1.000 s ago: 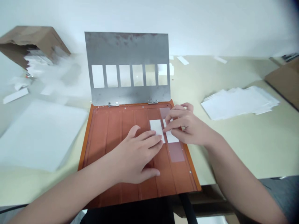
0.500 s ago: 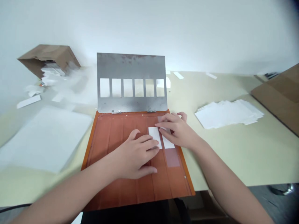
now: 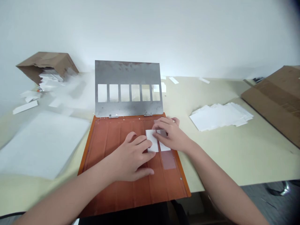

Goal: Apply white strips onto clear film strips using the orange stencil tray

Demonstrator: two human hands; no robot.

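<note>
An orange ribbed board (image 3: 103,156) lies on the table, with a steel stencil plate (image 3: 127,106) standing hinged at its far edge and showing a row of several rectangular windows. Two white paper strips lie side by side on the board. My left hand (image 3: 131,159) rests flat, its fingertips against the left strip (image 3: 152,145). My right hand (image 3: 170,136) lies over the far part of both strips, covering much of the right strip (image 3: 165,147). Its thumb is hidden. A translucent pinkish film strip (image 3: 168,160) lies on the board just beyond the right strip's near end.
A stack of white sheets (image 3: 220,116) lies right of the board, and a large white sheet (image 3: 42,145) lies left of it. A torn cardboard box (image 3: 47,64) spills white strips at back left. Flat cardboard (image 3: 274,103) lies at right.
The view has tilted upward, so the board sits lower and looks smaller in the frame. Both hands remain on the white strips, with my right hand drawn closer to my left.
</note>
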